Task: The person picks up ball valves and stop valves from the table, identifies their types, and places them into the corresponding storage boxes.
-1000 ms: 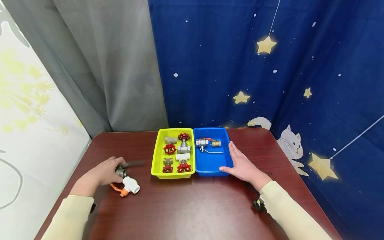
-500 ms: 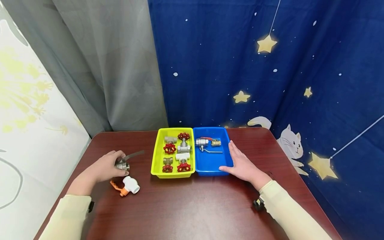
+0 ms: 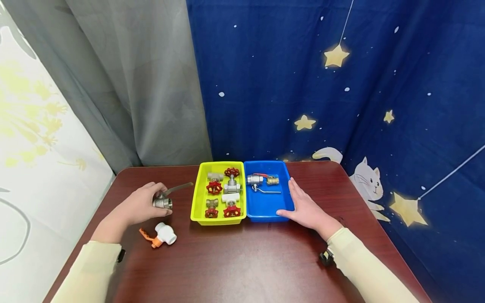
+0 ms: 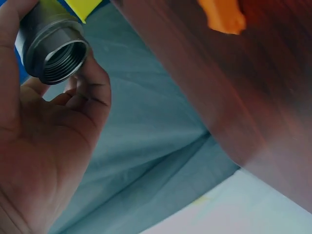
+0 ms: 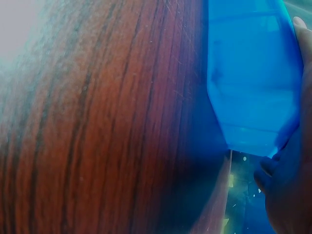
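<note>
My left hand (image 3: pixel 140 205) grips a metal ball valve (image 3: pixel 163 203) by its body at the left of the table, its long grey lever pointing right toward the yellow tray. In the left wrist view, the threaded opening of the valve body faces the camera between thumb and fingers. Just below this hand lies a white plastic ball valve (image 3: pixel 165 233) with an orange handle. My right hand (image 3: pixel 308 210) rests at the right side of the blue tray (image 3: pixel 269 209), fingers straight along its edge and thumb at the front corner. Inside that tray sit silver and brass lever valves (image 3: pixel 255 181).
A yellow tray (image 3: pixel 217 222) stands against the blue one's left side and holds several valves with red handwheels (image 3: pixel 214 188). Both trays are near the back edge of the dark red wooden table (image 3: pixel 227 265). A grey curtain (image 3: pixel 163 84) hangs behind.
My left hand has raised the metal ball valve off the spot beside the white valve and moved it right and away from me. The right hand has stayed at the blue tray.
</note>
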A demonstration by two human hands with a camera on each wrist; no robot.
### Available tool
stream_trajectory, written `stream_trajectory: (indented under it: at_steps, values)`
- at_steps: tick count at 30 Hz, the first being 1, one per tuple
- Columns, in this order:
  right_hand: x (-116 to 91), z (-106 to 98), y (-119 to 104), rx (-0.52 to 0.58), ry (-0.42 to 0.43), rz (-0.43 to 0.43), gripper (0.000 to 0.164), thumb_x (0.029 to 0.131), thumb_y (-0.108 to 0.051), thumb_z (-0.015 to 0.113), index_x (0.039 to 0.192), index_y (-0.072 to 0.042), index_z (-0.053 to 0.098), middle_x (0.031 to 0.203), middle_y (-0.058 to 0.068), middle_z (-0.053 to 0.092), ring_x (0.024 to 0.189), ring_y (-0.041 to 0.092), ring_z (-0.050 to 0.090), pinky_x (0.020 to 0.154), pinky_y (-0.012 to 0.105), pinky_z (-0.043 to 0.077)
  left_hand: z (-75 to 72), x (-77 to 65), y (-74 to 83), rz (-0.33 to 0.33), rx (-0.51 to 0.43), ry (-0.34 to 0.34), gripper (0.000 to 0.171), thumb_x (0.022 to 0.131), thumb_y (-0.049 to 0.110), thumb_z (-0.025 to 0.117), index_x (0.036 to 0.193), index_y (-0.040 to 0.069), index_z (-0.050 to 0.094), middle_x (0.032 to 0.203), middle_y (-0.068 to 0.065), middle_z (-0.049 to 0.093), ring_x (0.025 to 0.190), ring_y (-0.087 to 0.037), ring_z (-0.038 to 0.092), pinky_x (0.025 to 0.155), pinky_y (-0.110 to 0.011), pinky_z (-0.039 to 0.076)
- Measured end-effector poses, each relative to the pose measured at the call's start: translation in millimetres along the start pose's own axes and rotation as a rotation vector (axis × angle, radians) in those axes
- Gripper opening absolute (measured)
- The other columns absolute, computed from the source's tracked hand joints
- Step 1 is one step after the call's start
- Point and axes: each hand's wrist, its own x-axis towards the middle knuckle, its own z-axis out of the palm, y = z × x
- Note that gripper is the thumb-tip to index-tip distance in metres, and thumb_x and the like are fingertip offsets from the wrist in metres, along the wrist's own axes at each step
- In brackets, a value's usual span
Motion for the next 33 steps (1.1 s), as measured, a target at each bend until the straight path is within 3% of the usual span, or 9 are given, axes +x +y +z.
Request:
stream_trajectory:
  at_steps: [11,18,33]
  values:
    - [-0.1,-0.2,0.7,0.003,-0.004,-0.005,0.124,0.098,-0.066,0.075,0.178,-0.005,0.002,0.186,0.014,0.000,0.168,0.046,0.013,0.126,0.073,0.023,0.7,19.9,30.1,0.024,-0.012,-0.009,0.060,0.081,0.050,0.098,0.123,0.019,0.069,0.110,0.000,0.064,0.092,-0.019,0.062,0.080,-0.041,0.055]
    - [0.0,-0.2,0.7,0.009,-0.002,-0.004,0.124,0.097,-0.066,0.075,0.178,-0.006,0.002,0.186,0.014,0.000,0.168,0.046,0.013,0.125,0.074,0.023,0.8,31.7,50.3,0.082,0.003,-0.017,0.060,0.081,0.052,0.097,0.123,0.018,0.069,0.107,0.002,0.064,0.091,-0.018,0.060,0.079,-0.039,0.054]
    - [-1.7,-2.2,-1.9,0.010,-0.006,-0.007,0.122,0.098,-0.063,0.075,0.177,-0.004,0.003,0.186,0.016,0.002,0.168,0.047,0.013,0.126,0.073,0.024,1.4,61.4,103.1,0.158,0.078,-0.116,0.066,0.081,0.054,0.095,0.129,0.016,0.068,0.118,-0.001,0.067,0.101,-0.023,0.062,0.091,-0.046,0.056]
